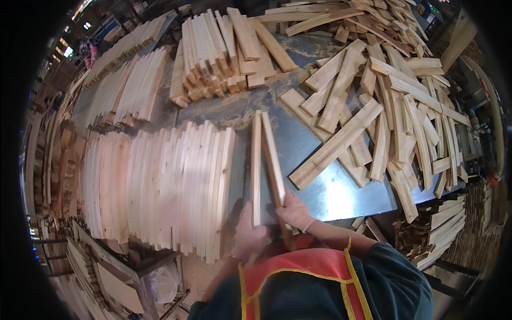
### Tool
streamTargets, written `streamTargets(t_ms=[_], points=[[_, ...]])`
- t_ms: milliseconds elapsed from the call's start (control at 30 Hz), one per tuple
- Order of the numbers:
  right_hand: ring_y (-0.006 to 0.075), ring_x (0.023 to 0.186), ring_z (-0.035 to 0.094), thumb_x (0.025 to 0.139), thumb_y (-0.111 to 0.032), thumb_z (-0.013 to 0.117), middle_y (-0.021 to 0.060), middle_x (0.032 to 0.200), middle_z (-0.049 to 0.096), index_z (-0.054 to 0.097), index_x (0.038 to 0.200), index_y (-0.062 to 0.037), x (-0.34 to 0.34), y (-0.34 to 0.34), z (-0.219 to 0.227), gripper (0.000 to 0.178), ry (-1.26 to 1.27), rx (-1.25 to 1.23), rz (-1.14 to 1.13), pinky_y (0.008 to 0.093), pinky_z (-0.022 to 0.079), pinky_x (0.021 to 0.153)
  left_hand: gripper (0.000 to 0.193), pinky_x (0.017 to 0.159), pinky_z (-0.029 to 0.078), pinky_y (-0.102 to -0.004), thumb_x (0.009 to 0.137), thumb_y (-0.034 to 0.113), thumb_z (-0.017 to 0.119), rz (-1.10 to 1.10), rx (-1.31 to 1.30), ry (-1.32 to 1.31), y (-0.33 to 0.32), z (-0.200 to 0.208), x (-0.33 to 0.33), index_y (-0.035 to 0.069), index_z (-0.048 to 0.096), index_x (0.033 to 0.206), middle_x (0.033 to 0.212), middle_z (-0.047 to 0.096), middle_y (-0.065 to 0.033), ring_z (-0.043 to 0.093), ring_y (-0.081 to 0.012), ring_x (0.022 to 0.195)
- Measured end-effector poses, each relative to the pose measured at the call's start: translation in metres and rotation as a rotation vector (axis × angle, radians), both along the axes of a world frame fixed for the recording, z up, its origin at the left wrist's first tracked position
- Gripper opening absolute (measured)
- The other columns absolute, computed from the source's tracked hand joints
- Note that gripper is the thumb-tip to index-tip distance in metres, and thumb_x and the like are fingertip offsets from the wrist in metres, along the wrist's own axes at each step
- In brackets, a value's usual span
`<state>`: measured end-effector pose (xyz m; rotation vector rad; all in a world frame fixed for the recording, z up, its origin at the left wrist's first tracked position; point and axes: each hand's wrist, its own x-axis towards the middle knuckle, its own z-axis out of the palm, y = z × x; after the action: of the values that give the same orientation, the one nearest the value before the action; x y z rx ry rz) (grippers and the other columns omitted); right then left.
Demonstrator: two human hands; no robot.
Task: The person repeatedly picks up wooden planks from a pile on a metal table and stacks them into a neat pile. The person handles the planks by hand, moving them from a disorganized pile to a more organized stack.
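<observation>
Two narrow wooden boards stand on edge side by side in front of me, their far ends close together and their near ends spread apart. The left board (256, 170) is in my left hand (249, 236), which is closed around its near end and partly hidden by it. My right hand (295, 212), in a pale work glove, grips the right board (272, 157) near its lower end. Just left of them lies a long row of boards (160, 186) packed tightly on edge. To the right, loose boards (336, 144) lie crisscrossed on the metal tabletop (320, 200).
Behind the row sits a stacked pile of boards (213, 53), with more rows (128, 90) at the far left. A jumbled heap (410, 112) covers the right side. Stacked wood (442, 229) stands at the lower right, and a metal-framed cart (144, 277) at the lower left.
</observation>
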<state>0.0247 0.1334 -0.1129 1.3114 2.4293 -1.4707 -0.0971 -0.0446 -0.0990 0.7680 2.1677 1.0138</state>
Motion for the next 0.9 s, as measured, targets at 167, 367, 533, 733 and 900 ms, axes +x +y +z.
streamTargets(t_ms=[167,367,533,733,900], points=[[0.0476,0.124,0.062,0.088,-0.038,0.07,0.0306,0.131,0.065,0.047,0.145,-0.0018,-0.077,-0.035,0.012,0.071,-0.001,-0.167,0.455,0.0496,0.05,0.107,0.091,0.127,0.025,-0.0557,0.084,0.036,0.074,-0.137,-0.341,0.751,-0.043,0.006,-0.012,0.001,0.038,0.161,0.159,0.045,-0.0236,0.036,-0.0404,0.153],[0.0291,0.106,0.071,0.092,-0.039,0.071,0.016,0.119,0.073,0.066,0.127,-0.0078,-0.075,0.047,0.05,0.047,0.272,-0.285,0.589,0.0396,0.055,0.097,0.094,0.129,0.02,-0.0547,0.083,0.039,0.076,-0.166,-0.612,0.867,-0.039,0.005,-0.029,0.005,0.038,0.162,0.166,0.037,-0.0166,0.028,-0.0391,0.156],[0.0354,0.133,0.063,0.089,-0.043,0.078,0.0227,0.139,0.068,0.054,0.153,-0.0037,0.042,0.26,0.028,0.079,0.29,0.133,-0.304,0.039,0.048,0.113,0.092,0.124,0.027,-0.0545,0.085,0.049,0.074,-0.363,-0.326,0.849,0.035,0.02,-0.006,0.005,0.043,0.159,0.163,0.04,-0.0187,0.033,-0.0395,0.153],[0.0383,0.123,0.066,0.085,-0.046,0.074,0.0258,0.139,0.063,0.049,0.152,-0.0055,0.193,0.398,0.082,0.082,-0.615,0.629,-0.724,0.0456,0.051,0.107,0.1,0.119,0.034,-0.0535,0.08,0.056,0.079,-0.598,-0.247,0.653,0.169,0.018,0.043,0.007,0.043,0.159,0.159,0.043,-0.0178,0.04,-0.0397,0.147],[0.0399,0.122,0.065,0.082,-0.039,0.078,0.0255,0.13,0.068,0.026,0.163,-0.0015,0.242,0.386,0.046,0.104,-0.691,0.62,-0.612,0.047,0.053,0.104,0.101,0.11,0.043,-0.0487,0.081,0.056,0.08,-0.726,-0.501,0.662,0.25,0.006,0.059,0.01,0.039,0.161,0.151,0.05,-0.0159,0.051,-0.0353,0.135]])
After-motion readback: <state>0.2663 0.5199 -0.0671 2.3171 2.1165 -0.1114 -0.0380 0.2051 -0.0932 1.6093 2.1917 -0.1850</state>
